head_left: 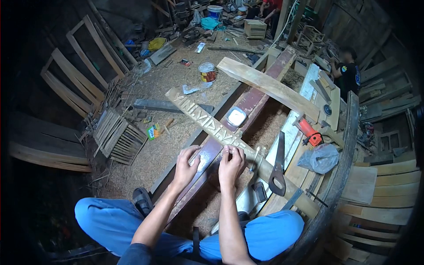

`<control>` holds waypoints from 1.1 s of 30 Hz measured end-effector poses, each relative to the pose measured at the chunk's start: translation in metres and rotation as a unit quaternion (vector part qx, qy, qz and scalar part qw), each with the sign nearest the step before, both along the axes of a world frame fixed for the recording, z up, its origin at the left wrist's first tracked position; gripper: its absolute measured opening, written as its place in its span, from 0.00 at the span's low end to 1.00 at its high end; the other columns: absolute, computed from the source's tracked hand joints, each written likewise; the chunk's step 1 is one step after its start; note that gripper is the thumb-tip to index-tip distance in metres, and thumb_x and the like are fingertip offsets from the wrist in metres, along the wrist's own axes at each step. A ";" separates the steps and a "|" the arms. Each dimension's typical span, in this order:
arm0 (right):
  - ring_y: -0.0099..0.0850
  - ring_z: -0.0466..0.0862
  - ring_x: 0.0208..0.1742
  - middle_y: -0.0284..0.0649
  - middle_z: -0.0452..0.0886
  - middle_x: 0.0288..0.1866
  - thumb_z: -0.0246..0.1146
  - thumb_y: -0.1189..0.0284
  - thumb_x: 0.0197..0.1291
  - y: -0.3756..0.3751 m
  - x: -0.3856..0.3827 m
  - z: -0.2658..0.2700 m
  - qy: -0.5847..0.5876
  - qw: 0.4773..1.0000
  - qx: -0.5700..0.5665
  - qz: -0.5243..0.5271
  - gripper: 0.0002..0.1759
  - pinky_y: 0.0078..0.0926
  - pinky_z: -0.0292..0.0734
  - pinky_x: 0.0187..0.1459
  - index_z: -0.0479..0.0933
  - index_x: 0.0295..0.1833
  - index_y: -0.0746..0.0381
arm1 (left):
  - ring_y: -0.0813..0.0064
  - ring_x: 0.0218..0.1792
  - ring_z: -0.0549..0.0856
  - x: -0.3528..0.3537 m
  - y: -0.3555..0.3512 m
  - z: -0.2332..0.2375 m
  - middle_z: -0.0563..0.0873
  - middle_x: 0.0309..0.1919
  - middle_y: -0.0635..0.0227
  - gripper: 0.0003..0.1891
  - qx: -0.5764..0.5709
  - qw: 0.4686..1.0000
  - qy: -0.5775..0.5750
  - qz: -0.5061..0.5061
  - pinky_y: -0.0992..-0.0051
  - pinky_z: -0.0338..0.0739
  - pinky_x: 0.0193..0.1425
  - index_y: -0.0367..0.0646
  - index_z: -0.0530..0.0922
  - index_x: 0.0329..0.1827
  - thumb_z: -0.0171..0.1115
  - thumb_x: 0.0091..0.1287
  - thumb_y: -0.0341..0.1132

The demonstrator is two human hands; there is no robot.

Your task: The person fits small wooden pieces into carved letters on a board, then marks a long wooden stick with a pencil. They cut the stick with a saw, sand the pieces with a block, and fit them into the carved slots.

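Note:
A long wooden board [196,115] with raised wooden letters along it lies slantwise across a reddish beam [252,100]. My right hand [231,167] is at the board's near edge by the last letters, with thumb and fingers pinched together. Whatever is between those fingertips is too small to make out. Just left of it, my left hand [186,167] hovers over the beam, fingers curved and thumb apart, holding nothing I can see. A small square tub of white stuff [236,117] sits on the beam beyond the lettered board.
Right of my hands lie a handsaw [278,172], an orange power tool [309,132] and a plastic bag [319,158]. A wide plank [269,86] crosses the beam farther off. A can [207,73] and a slatted crate [119,136] stand left. A person [348,75] sits at right; another [269,9] is behind.

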State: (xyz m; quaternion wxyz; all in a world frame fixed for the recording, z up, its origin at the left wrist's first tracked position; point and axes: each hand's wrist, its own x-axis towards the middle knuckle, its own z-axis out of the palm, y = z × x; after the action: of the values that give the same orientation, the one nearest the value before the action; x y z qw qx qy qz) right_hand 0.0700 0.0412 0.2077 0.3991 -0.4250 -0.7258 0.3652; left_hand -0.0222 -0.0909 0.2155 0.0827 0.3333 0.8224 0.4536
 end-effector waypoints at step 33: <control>0.42 0.81 0.60 0.42 0.84 0.54 0.68 0.68 0.68 -0.162 -0.164 0.060 -0.134 0.965 0.077 0.212 0.13 0.41 0.69 0.62 0.84 0.55 0.59 | 0.59 0.61 0.84 -0.187 -0.170 0.023 0.88 0.57 0.59 0.15 0.120 0.988 -0.045 0.083 0.63 0.74 0.69 0.42 0.84 0.59 0.67 0.71 0.31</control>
State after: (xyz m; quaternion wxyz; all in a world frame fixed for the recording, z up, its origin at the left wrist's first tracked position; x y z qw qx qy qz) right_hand -0.0942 -0.1209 0.2673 0.2433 -0.2745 -0.8721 0.3240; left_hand -0.2096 -0.2605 0.2389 0.0417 0.2504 0.7825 0.5686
